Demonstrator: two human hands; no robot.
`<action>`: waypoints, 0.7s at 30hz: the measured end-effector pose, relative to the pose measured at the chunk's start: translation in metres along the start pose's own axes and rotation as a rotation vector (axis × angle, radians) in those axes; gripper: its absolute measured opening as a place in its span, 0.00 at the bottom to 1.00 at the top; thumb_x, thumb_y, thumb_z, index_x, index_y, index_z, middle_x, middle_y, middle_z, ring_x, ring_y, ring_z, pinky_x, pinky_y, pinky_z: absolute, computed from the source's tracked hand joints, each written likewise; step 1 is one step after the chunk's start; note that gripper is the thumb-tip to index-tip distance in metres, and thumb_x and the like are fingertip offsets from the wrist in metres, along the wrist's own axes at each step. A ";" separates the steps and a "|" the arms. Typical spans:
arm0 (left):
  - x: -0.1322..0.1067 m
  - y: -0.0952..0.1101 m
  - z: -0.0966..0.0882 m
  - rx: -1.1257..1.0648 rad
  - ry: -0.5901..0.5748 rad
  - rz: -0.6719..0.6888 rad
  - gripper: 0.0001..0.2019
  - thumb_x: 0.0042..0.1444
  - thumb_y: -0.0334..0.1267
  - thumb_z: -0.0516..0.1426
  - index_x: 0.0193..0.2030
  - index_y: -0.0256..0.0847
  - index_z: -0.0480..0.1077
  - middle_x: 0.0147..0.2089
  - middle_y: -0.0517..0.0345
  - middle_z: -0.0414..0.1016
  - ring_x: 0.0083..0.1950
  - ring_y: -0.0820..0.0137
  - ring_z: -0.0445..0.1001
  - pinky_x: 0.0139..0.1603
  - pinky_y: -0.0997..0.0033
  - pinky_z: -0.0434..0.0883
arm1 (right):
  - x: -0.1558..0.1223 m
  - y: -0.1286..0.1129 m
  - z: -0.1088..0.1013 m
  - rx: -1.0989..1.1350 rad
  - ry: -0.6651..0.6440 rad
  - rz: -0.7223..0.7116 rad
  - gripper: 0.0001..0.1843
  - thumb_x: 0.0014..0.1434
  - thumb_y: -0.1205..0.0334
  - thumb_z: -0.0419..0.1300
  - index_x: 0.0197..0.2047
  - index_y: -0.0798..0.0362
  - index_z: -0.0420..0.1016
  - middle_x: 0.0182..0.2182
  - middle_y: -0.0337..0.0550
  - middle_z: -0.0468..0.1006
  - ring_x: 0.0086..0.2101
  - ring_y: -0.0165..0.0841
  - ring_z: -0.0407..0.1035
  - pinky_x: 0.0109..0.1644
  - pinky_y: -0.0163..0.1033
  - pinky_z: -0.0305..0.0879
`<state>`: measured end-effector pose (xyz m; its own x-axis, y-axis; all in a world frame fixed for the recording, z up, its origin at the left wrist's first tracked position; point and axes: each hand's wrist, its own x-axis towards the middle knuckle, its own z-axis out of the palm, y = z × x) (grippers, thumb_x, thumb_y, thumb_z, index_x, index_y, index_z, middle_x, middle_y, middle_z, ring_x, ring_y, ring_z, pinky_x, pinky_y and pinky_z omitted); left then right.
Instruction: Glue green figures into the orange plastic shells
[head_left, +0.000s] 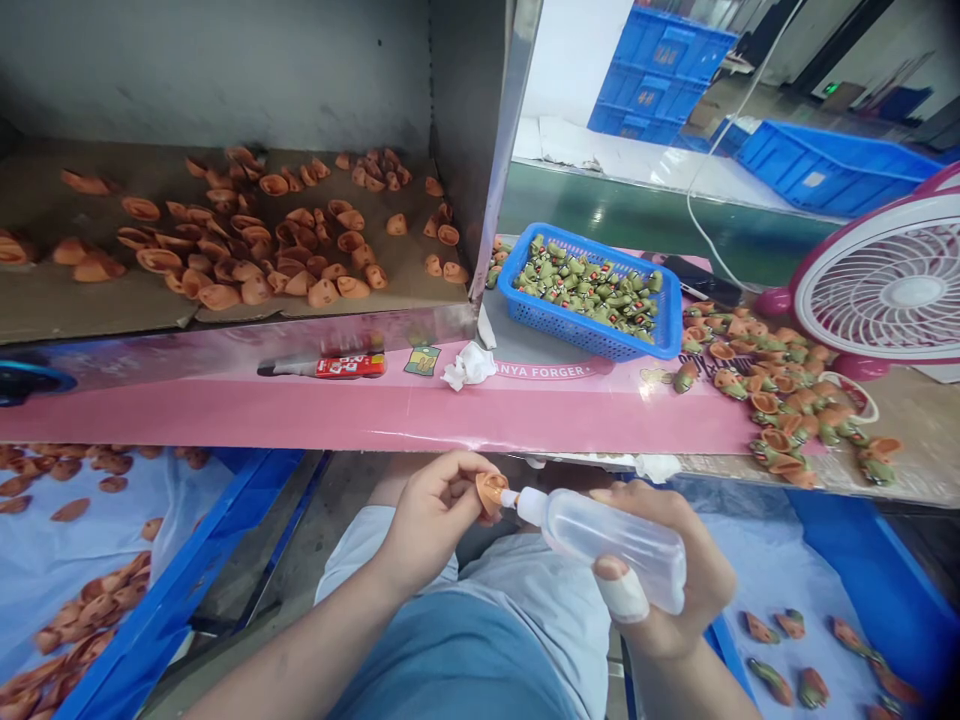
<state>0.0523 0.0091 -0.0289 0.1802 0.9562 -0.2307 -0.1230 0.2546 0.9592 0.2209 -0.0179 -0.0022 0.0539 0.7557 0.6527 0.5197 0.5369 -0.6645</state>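
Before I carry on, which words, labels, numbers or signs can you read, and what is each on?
"ANYA FORGER": on the pink mat.
Dark lettering further right on the mat: partly covered, unreadable.
Red-labelled tube: too blurred to read.
Stacked blue crates: marks too blurred to read.
Open blue bin: white label too small to read.
Green glow in the background: too small to read.
Squeeze bottle in the right hand: no lettering visible.

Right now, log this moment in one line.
left hand: holds orange piece; right hand: holds squeeze bottle; nozzle: at orange piece; blue basket: holds green pieces
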 end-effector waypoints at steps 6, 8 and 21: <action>0.000 -0.001 -0.001 0.002 0.014 0.004 0.03 0.48 0.29 0.54 0.30 0.38 0.67 0.23 0.62 0.72 0.23 0.76 0.69 0.24 0.78 0.69 | 0.001 0.000 0.001 0.088 -0.023 0.033 0.13 0.47 0.60 0.59 0.36 0.57 0.68 0.25 0.42 0.70 0.22 0.30 0.64 0.21 0.36 0.60; 0.000 -0.002 -0.001 0.003 0.016 0.005 0.03 0.48 0.28 0.54 0.31 0.38 0.67 0.24 0.62 0.72 0.23 0.76 0.70 0.24 0.78 0.69 | 0.000 0.000 0.001 0.116 -0.021 0.042 0.13 0.46 0.61 0.59 0.36 0.58 0.68 0.25 0.42 0.70 0.21 0.29 0.63 0.20 0.35 0.60; 0.002 -0.002 -0.005 0.030 0.044 -0.009 0.04 0.48 0.27 0.54 0.31 0.38 0.67 0.24 0.63 0.73 0.24 0.77 0.70 0.25 0.79 0.70 | -0.001 0.004 -0.001 0.134 -0.022 0.041 0.13 0.45 0.62 0.60 0.35 0.59 0.68 0.23 0.42 0.70 0.21 0.29 0.63 0.20 0.35 0.58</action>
<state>0.0484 0.0110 -0.0322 0.1383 0.9595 -0.2454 -0.0922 0.2591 0.9614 0.2244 -0.0166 -0.0052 0.0530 0.7855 0.6166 0.3985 0.5496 -0.7343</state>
